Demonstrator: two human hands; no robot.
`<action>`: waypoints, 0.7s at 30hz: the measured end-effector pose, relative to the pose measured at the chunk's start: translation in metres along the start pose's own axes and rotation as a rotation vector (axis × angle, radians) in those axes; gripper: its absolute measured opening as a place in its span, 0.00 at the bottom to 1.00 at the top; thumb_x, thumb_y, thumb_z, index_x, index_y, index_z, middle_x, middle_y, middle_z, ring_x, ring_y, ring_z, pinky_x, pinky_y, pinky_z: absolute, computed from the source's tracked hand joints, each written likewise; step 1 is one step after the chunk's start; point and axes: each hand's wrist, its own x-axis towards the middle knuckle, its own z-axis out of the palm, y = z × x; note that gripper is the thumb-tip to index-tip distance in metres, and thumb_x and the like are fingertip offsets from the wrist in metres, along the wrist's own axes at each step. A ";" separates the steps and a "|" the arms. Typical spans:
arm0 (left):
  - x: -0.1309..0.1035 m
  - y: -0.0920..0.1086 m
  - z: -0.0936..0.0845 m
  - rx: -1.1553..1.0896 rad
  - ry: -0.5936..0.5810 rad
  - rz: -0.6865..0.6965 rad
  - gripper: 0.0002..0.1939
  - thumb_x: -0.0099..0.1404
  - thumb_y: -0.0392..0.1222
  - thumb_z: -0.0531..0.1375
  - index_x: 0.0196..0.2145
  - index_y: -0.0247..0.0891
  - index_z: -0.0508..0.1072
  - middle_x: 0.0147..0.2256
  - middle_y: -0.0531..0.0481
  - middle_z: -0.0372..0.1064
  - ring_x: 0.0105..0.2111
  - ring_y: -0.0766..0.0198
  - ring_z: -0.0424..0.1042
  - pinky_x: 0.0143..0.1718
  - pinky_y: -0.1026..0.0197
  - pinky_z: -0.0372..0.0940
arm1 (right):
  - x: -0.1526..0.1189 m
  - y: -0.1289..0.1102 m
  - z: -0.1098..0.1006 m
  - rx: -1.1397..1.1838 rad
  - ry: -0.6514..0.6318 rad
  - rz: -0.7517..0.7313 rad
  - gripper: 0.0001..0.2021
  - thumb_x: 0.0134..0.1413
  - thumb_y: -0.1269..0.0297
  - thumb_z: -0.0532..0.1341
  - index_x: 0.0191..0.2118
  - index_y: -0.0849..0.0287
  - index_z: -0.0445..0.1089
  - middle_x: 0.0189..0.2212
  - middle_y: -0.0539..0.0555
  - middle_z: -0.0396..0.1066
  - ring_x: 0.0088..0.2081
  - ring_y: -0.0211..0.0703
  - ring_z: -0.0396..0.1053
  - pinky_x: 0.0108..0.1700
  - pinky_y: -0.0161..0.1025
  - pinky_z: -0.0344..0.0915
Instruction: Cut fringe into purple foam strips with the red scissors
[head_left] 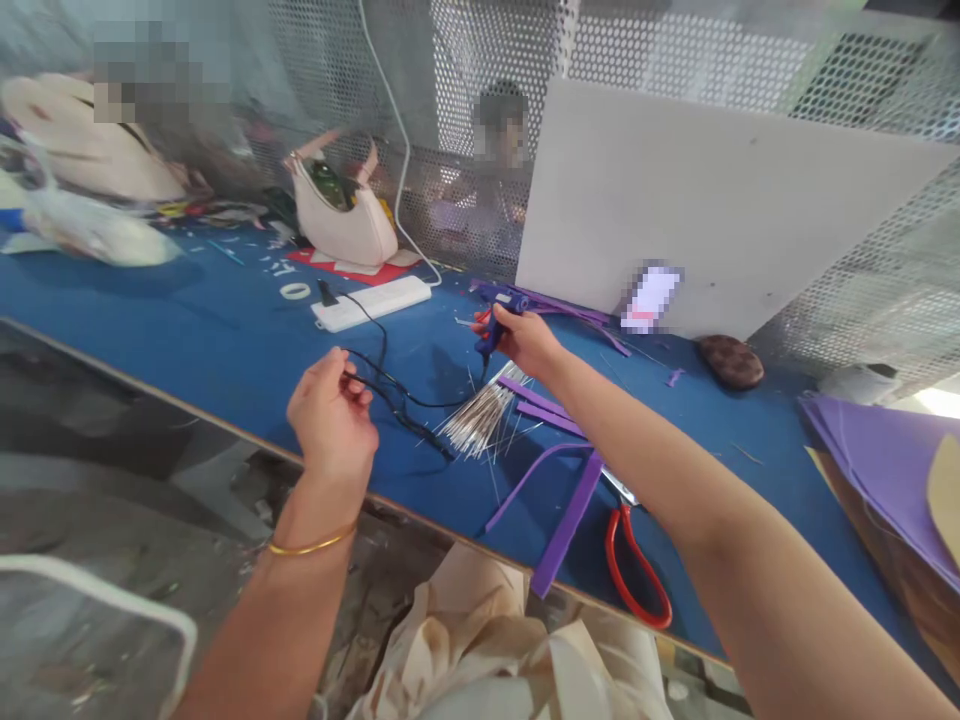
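Observation:
My right hand (525, 338) is wrapped around a dark blue glue gun (491, 328), held above the table with its grip downward. Below it lies a loose bundle of thin, pale wire sticks (484, 415). Purple strips (570, 520) lie beside the bundle, partly under my right forearm. My left hand (334, 415) is over the table's front edge, its fingers closed on a black power cord (382, 385). The cord loops across the table toward the wires. Red-handled scissors (637, 570) lie near the front edge, their blades partly hidden by my right arm.
A white power strip (375, 303) with a black plug stands left of centre. Behind it is a pale handbag (345, 215). A white board (712, 200) leans at the back, with a lit phone (649, 298) before it. Purple sheets (885, 470) lie at right.

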 end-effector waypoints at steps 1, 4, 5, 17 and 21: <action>0.006 0.001 -0.001 0.042 -0.002 0.032 0.07 0.52 0.40 0.67 0.25 0.38 0.72 0.25 0.54 0.63 0.19 0.74 0.57 0.16 0.68 0.50 | 0.009 0.009 0.006 -0.001 0.028 0.028 0.07 0.64 0.67 0.58 0.34 0.62 0.69 0.29 0.51 0.73 0.33 0.39 0.74 0.32 0.35 0.71; 0.022 0.002 -0.004 0.193 -0.037 0.143 0.08 0.51 0.41 0.67 0.24 0.38 0.71 0.23 0.55 0.63 0.18 0.73 0.56 0.15 0.67 0.49 | 0.030 0.033 0.020 -0.013 0.105 0.120 0.09 0.63 0.64 0.59 0.44 0.63 0.69 0.38 0.53 0.73 0.36 0.39 0.73 0.36 0.39 0.72; 0.026 0.002 -0.004 0.229 -0.051 0.171 0.09 0.51 0.42 0.68 0.23 0.38 0.71 0.22 0.55 0.63 0.18 0.73 0.55 0.15 0.67 0.48 | 0.036 0.039 0.024 -0.020 0.120 0.152 0.11 0.63 0.62 0.59 0.47 0.63 0.69 0.42 0.55 0.72 0.38 0.41 0.72 0.38 0.42 0.72; 0.031 -0.007 0.000 0.368 -0.094 0.218 0.11 0.49 0.42 0.68 0.27 0.35 0.72 0.20 0.56 0.65 0.16 0.74 0.56 0.17 0.69 0.50 | 0.055 0.069 0.047 -0.079 0.282 0.335 0.16 0.62 0.61 0.60 0.53 0.61 0.66 0.50 0.58 0.68 0.45 0.46 0.71 0.45 0.49 0.70; 0.028 -0.009 0.000 0.404 -0.100 0.209 0.10 0.50 0.42 0.67 0.27 0.36 0.72 0.20 0.55 0.66 0.17 0.73 0.57 0.17 0.68 0.52 | 0.054 0.072 0.042 -0.070 0.324 0.320 0.17 0.62 0.61 0.60 0.54 0.61 0.66 0.50 0.58 0.68 0.46 0.46 0.70 0.45 0.49 0.70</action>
